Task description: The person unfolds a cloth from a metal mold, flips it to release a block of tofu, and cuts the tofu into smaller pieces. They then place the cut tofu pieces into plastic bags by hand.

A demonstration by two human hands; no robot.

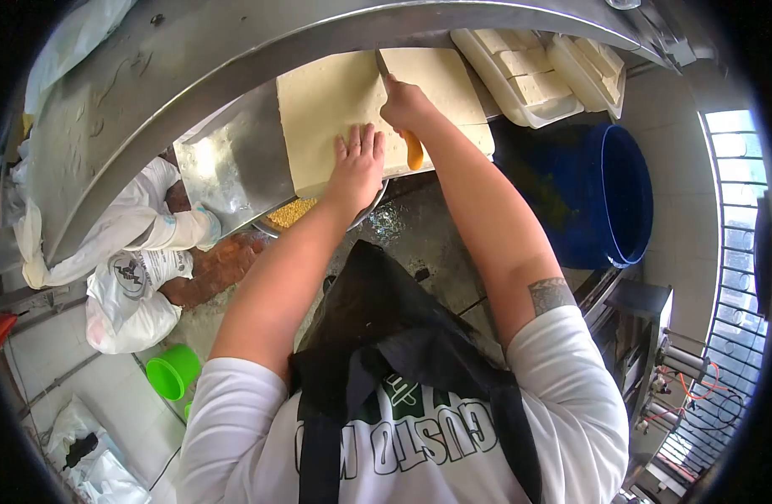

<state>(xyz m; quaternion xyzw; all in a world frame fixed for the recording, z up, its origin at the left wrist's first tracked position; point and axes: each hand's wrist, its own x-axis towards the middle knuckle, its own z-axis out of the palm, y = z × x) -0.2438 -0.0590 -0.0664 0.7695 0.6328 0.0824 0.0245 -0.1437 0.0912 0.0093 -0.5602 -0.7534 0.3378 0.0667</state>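
A large, flat, cream-coloured slab that looks like tofu (323, 101) lies on a metal table (235, 160). My right hand (407, 107) is closed around a knife (414, 153) with an orange handle. Its blade stands in the slab near the far edge, and a cut line runs beside it. The slab's right part also shows a crosswise line. My left hand (360, 164) rests flat on the slab's near part, left of the knife, with its fingers spread. The lower part of the blade is hidden in the slab.
White trays (529, 114) with cream blocks stand at the back right. A blue barrel (630, 197) is at the right. Beneath the table edge sits a pot of yellow grains (289, 212). A metal shelf (260, 50) arches overhead. Left are white bags (134, 302) and a green bucket (173, 372).
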